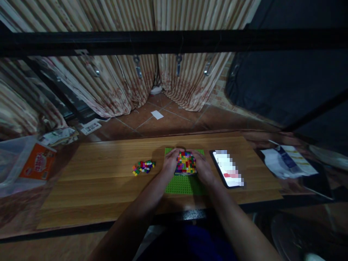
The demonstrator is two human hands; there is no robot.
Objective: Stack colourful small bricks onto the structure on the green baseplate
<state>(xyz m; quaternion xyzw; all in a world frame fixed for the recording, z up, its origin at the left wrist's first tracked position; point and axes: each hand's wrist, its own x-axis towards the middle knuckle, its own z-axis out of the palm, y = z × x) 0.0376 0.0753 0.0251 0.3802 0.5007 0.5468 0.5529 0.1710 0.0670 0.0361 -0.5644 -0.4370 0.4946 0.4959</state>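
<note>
Between my two hands is a block of multicoloured toy bricks (186, 162), roughly square from above. It sits over the far half of a green studded baseplate (185, 185); whether it is pressed onto the studs I cannot tell. My left hand (172, 161) is closed along the block's left side. Against its right side lies my right hand (202, 167), fingers curled round the far edge. Fingertips of both hands almost meet behind the block. To the left, a small pile of loose bricks (144, 166) in mixed colours rests on the wooden table.
A phone (227, 168) with a lit, partly blurred screen lies right of the baseplate on the wooden table (103, 181). Left of the table stands a clear plastic bin (16, 163) with an orange label. Papers and a packet (290, 159) are at the right. A dark bar (174, 41) crosses beyond.
</note>
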